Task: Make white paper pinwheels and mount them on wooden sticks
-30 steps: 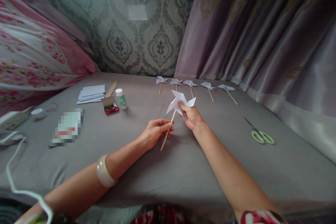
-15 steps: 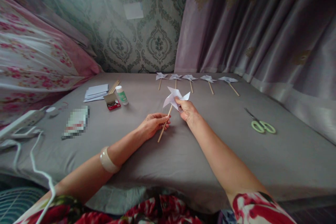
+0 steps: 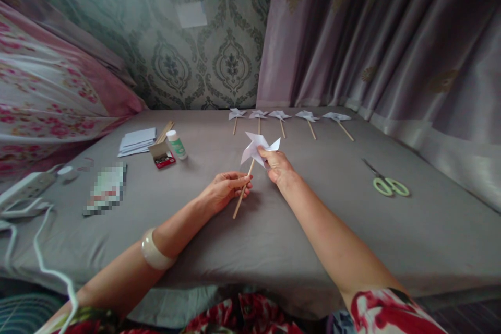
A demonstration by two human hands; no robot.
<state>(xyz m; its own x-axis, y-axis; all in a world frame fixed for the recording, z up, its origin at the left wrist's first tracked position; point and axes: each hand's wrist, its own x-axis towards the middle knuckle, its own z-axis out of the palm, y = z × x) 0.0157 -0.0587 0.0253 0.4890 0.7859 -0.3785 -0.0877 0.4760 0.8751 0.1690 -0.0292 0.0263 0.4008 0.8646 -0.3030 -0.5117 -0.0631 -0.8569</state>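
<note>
A white paper pinwheel [image 3: 253, 147] on a thin wooden stick [image 3: 238, 205] is held over the middle of the grey cloth. Its stick slants down toward me, pinched between the thumb and fingers of my left hand [image 3: 227, 189]. At the top, my right hand [image 3: 276, 165] is closed on the paper head, with the thumb pressed near its centre. The fingers behind the paper are hidden. Farther back lie several finished-looking paper pinwheels [image 3: 307, 116] on sticks, side by side in a row.
Left of centre are a glue bottle [image 3: 177, 145], an open small red box [image 3: 164, 159], wooden sticks [image 3: 165, 132] and stacked white paper [image 3: 136, 141]. A blurred packet [image 3: 105, 188] and a power strip [image 3: 27, 190] with cables lie farther left. Green-handled scissors [image 3: 387, 183] rest at right.
Both hands keep their hold on the pinwheel and its stick. The camera view has shifted slightly; the objects on the cloth stay in place.
</note>
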